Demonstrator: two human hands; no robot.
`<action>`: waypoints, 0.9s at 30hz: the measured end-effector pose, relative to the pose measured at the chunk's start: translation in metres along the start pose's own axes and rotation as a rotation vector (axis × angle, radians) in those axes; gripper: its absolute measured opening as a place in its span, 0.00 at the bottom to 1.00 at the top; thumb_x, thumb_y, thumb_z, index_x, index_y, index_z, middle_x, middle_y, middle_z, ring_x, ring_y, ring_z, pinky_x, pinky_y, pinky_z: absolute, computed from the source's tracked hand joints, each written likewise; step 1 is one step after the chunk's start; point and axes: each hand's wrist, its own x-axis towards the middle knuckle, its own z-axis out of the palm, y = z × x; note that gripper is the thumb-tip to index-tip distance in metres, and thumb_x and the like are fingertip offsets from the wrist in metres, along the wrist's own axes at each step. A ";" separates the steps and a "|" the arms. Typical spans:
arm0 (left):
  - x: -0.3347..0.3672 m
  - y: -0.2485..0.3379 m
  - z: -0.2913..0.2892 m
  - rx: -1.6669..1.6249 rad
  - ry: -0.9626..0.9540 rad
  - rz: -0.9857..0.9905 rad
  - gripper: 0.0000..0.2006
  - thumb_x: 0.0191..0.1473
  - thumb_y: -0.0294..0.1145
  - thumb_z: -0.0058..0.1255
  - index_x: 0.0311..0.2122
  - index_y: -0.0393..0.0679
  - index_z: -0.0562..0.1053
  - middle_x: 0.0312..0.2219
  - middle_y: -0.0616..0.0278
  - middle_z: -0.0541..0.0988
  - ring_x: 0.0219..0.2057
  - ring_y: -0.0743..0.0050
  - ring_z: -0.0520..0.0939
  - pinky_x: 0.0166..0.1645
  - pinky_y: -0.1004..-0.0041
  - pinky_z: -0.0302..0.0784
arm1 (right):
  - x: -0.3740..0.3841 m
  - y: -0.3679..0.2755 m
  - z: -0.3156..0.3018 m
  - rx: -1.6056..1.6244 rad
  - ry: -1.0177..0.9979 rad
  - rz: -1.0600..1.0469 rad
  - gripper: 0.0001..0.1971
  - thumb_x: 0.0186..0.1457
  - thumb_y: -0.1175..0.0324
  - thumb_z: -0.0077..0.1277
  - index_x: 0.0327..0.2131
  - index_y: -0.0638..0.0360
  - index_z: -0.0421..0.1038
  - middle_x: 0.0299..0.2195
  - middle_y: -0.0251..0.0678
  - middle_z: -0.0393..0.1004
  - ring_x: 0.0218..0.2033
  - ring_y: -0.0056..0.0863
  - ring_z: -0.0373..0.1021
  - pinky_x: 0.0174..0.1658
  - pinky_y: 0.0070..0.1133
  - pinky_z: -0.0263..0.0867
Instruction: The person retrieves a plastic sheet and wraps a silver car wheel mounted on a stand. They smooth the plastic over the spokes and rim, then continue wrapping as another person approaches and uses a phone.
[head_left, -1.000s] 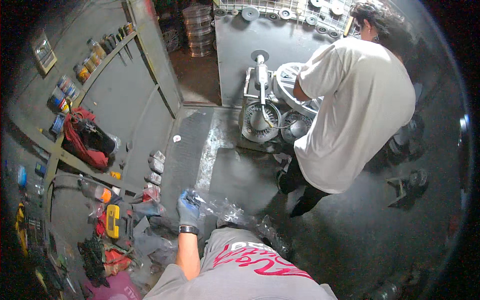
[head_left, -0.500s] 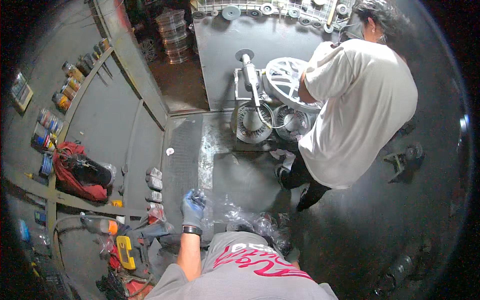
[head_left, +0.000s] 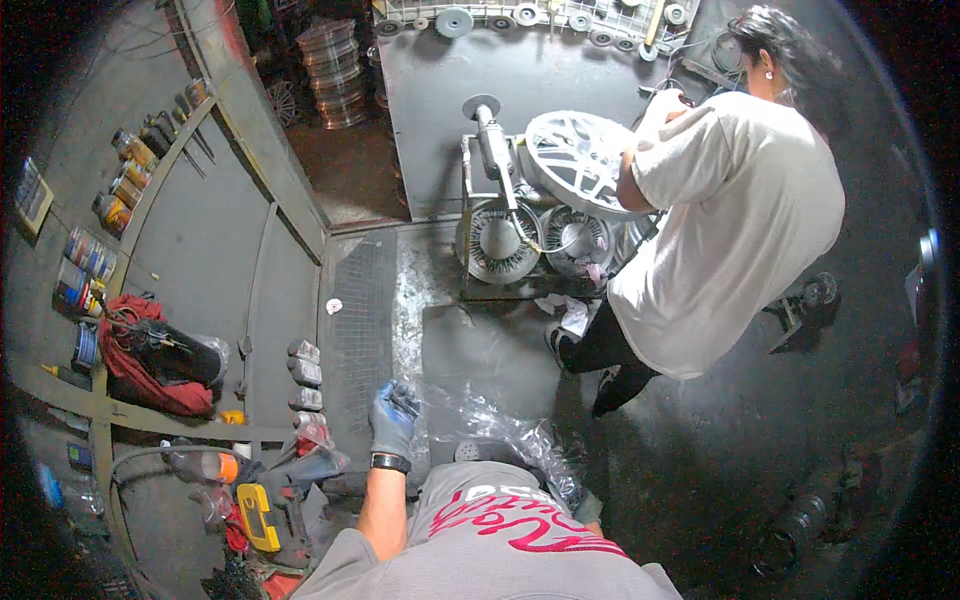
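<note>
My left hand (head_left: 396, 413), in a grey-blue glove with dark fingertips, is closed on the edge of a clear plastic sheet (head_left: 505, 425). The crumpled, shiny sheet stretches across to the right, in front of my grey shirt. At its other end is my right hand (head_left: 588, 508), also gloved and largely hidden behind the shirt and plastic. Its fingers do not show.
Ahead on the right, a person in a white shirt (head_left: 725, 230) bends over a silver alloy wheel (head_left: 580, 160) on a stand. Two more round wheel-like parts (head_left: 500, 240) sit beneath. Cans (head_left: 92, 252), bottles, a red cloth (head_left: 150, 375) and a yellow-cased tool (head_left: 258, 517) line the left.
The plastic sheet has spread out more between my hands. My view has shifted slightly, and the other person's head and upper body have moved a little to the right.
</note>
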 end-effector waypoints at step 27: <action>0.020 0.027 -0.021 -0.070 0.073 0.043 0.06 0.58 0.37 0.49 0.33 0.50 0.74 0.25 0.66 0.78 0.26 0.71 0.78 0.32 0.70 0.77 | -0.039 -0.077 -0.067 0.584 0.108 0.037 0.12 0.55 0.69 0.45 0.32 0.62 0.79 0.26 0.31 0.78 0.24 0.20 0.67 0.28 0.27 0.65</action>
